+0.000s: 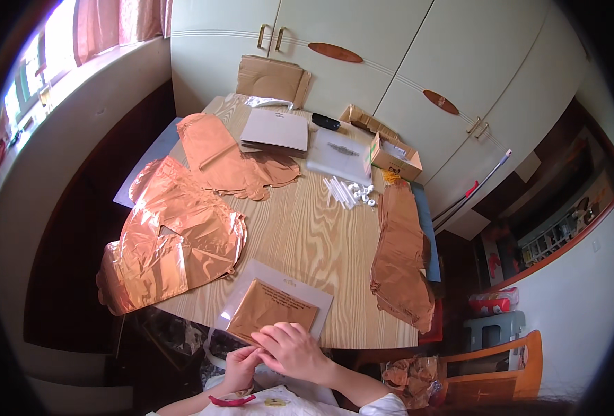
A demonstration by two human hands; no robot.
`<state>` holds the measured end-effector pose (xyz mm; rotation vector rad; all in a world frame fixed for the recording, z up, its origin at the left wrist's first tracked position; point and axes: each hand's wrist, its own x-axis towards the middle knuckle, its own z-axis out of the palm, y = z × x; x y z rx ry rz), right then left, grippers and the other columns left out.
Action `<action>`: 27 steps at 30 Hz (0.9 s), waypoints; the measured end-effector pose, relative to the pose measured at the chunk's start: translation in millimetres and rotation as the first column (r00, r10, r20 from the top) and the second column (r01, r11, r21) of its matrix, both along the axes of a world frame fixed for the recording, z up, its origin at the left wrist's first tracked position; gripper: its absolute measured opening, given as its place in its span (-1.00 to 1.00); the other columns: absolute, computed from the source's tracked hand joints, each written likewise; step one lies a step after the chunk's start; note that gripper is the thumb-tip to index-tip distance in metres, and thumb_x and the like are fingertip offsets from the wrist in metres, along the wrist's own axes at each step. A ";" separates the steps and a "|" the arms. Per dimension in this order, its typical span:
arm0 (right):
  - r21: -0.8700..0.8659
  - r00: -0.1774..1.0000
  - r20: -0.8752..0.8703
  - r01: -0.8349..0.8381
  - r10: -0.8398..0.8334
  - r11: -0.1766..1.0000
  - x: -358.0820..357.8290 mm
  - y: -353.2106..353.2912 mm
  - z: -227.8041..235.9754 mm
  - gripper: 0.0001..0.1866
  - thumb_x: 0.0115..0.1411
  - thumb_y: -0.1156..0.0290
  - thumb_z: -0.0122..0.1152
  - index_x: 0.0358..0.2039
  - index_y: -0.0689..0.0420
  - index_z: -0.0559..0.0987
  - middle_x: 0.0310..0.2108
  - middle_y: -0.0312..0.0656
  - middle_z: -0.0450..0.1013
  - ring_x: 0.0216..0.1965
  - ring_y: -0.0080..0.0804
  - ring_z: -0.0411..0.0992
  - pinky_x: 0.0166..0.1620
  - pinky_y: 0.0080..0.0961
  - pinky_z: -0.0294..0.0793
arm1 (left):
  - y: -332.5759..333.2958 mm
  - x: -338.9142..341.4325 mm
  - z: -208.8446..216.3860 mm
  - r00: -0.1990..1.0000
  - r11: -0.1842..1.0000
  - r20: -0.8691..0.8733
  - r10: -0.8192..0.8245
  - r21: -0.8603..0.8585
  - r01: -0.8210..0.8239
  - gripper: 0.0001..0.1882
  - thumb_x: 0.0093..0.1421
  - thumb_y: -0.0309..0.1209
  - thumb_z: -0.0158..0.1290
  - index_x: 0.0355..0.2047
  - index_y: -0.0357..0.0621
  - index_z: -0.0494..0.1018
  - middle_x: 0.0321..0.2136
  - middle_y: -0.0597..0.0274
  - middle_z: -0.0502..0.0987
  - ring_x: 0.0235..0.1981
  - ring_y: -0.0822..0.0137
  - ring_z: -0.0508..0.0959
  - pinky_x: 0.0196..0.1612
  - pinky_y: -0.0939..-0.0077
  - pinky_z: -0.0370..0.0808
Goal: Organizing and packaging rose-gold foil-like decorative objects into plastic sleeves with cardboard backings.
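Observation:
Close to me, a clear plastic bag [323,301] with a folded copper-coloured foil balloon [272,308] inside lies at the table's near edge. My right hand [294,351] bends over the bag's near end, its fingers curled and closed on it. Just left of it, my left hand [240,367] has thumb and fingertips pinched together, meeting the right hand's fingertips. What the left pinch holds is too small to make out. The bag's near edge is hidden under my hands.
Flat copper foil balloons [175,243] spread over the table's left side; a long foil stack [402,256] lies at the right. White tubes [339,193] and small white rings lie mid-table, near a cardboard box [397,157]. A wooden chair [522,367] stands at lower right.

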<state>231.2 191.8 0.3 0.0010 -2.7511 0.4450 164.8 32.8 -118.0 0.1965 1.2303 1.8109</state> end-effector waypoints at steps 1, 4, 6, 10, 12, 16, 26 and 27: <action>-0.012 1.000 0.026 -0.014 0.014 1.000 5.2 0.2 -5.4 -0.58 0.02 0.29 0.32 -0.07 0.02 0.52 -0.13 -0.32 0.40 -0.08 -0.40 0.38 -0.06 -0.38 0.36 | 0.4 -1.1 0.4 1.000 1.000 -0.001 -0.011 -0.027 0.011 -0.75 0.33 -0.46 -0.02 -0.15 -0.47 0.52 -0.24 0.04 0.61 -0.21 0.34 0.60 -0.11 0.48 0.56; -0.023 0.999 0.021 0.042 -0.042 0.999 14.3 1.7 -18.9 -0.57 -0.01 0.33 0.34 -0.07 0.01 0.51 -0.07 -0.30 0.38 -0.02 -0.35 0.34 0.00 -0.33 0.31 | 9.0 3.0 16.9 0.980 0.986 0.198 0.024 0.157 -0.056 -0.70 0.35 -0.45 -0.12 -0.12 -0.49 0.49 -0.18 -0.03 0.59 -0.14 0.22 0.60 -0.01 0.37 0.53; -0.022 0.997 -0.014 0.077 -0.077 0.997 14.3 0.3 -23.4 -0.57 -0.02 0.35 0.34 -0.08 0.01 0.51 -0.07 -0.30 0.38 -0.01 -0.34 0.34 0.00 -0.31 0.31 | 5.7 1.3 6.8 0.978 0.978 0.207 -0.010 0.205 -0.034 -0.67 0.35 -0.45 -0.17 -0.10 -0.50 0.48 -0.15 -0.08 0.57 -0.10 0.15 0.58 0.05 0.29 0.49; 0.002 0.991 -0.080 0.105 -0.105 0.994 13.4 -4.2 -31.7 -0.56 -0.03 0.35 0.33 -0.08 0.02 0.49 -0.05 -0.28 0.36 0.03 -0.33 0.31 0.03 -0.27 0.29 | 4.1 0.5 3.2 0.978 0.980 0.207 -0.020 0.196 -0.021 -0.63 0.32 -0.44 -0.21 -0.08 -0.51 0.46 -0.12 -0.13 0.56 -0.04 0.10 0.56 0.13 0.21 0.43; 0.013 0.987 -0.107 0.121 -0.119 0.993 13.0 -5.2 -36.9 -0.55 -0.03 0.34 0.33 -0.08 0.03 0.48 -0.02 -0.27 0.34 0.05 -0.33 0.29 0.06 -0.25 0.27 | 4.8 0.8 3.2 0.973 0.982 0.228 -0.031 0.189 -0.013 -0.61 0.33 -0.42 -0.23 -0.05 -0.52 0.44 -0.09 -0.13 0.55 -0.02 0.10 0.55 0.14 0.21 0.42; 0.011 0.979 -0.136 0.153 -0.150 0.988 12.3 -5.8 -44.8 -0.55 -0.04 0.34 0.32 -0.09 0.03 0.48 -0.01 -0.26 0.35 0.04 -0.33 0.31 0.08 -0.24 0.29 | 5.8 0.7 -0.3 0.965 0.982 0.259 -0.038 0.190 -0.013 -0.57 0.34 -0.39 -0.26 -0.02 -0.54 0.42 -0.06 -0.14 0.53 0.00 0.09 0.54 0.16 0.19 0.41; 0.042 0.972 -0.145 0.194 -0.186 0.980 12.7 -5.9 -42.7 -0.55 -0.04 0.33 0.33 -0.08 0.03 0.48 0.01 -0.27 0.36 0.05 -0.35 0.32 0.08 -0.19 0.28 | 3.2 0.6 -2.1 0.963 0.970 0.256 -0.088 0.242 0.025 -0.54 0.37 -0.36 -0.28 0.04 -0.55 0.38 0.00 -0.17 0.50 0.04 0.06 0.52 0.18 0.18 0.38; 0.042 0.969 -0.147 0.206 -0.197 0.978 12.8 -4.8 -42.4 -0.55 -0.04 0.33 0.33 -0.08 0.03 0.48 0.01 -0.27 0.36 0.05 -0.35 0.32 0.08 -0.19 0.28 | 4.2 0.8 0.6 0.960 0.972 0.260 -0.102 0.233 0.040 -0.54 0.37 -0.36 -0.28 0.05 -0.55 0.37 0.00 -0.17 0.50 0.04 0.06 0.52 0.19 0.18 0.38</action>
